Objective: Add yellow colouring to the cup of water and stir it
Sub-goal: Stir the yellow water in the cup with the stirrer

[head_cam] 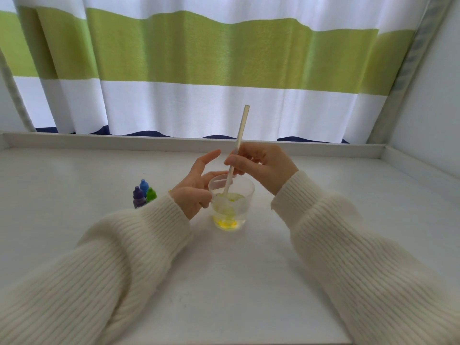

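Observation:
A clear plastic cup [245, 195] stands on the white table [249, 270], holding water tinged yellow, with denser yellow at the bottom. My left hand [194, 192] steadies the cup from its left side, thumb and some fingers on the wall, index finger raised. My right hand [263, 168] pinches a pale stirring stick [240, 138] just above the rim. The stick leans to the upper right, and its lower end is in the water.
Three small dropper bottles, purple [138, 197], blue [143, 186] and green [150, 194], stand to the left of the cup, partly behind my left sleeve. A raised white ledge [174, 141] runs along the table's far edge under a green-and-white curtain.

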{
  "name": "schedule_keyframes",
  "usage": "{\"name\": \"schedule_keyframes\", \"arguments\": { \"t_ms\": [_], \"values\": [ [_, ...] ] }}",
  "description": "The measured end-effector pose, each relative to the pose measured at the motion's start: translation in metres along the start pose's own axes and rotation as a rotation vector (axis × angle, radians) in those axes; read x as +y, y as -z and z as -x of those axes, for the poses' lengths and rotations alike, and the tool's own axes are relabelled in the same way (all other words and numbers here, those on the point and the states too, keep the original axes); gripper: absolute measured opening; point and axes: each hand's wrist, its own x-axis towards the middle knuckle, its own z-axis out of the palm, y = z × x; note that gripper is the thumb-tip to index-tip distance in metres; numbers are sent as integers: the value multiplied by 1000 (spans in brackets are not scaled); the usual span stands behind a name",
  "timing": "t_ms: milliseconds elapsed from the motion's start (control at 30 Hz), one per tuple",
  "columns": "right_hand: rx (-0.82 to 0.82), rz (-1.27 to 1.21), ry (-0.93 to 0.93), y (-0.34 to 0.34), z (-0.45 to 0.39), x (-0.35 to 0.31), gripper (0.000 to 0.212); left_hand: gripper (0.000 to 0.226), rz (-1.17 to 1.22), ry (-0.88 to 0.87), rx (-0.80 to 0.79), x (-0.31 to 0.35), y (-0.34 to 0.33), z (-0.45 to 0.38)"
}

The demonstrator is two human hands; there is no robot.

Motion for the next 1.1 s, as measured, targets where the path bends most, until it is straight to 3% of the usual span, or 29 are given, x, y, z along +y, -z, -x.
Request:
{"name": "schedule_keyframes", "arguments": {
  "t_ms": [233,667,1100],
  "values": [
    [-17,75,2,-2,0,4,14,89,23,-26,-40,1,-6,1],
    [28,278,57,4,-3,16,12,90,49,-14,24,-2,-3,6],
    [-1,48,22,1,2,3,15,100,-60,6,-11,-9,-3,3]
  ]
}}
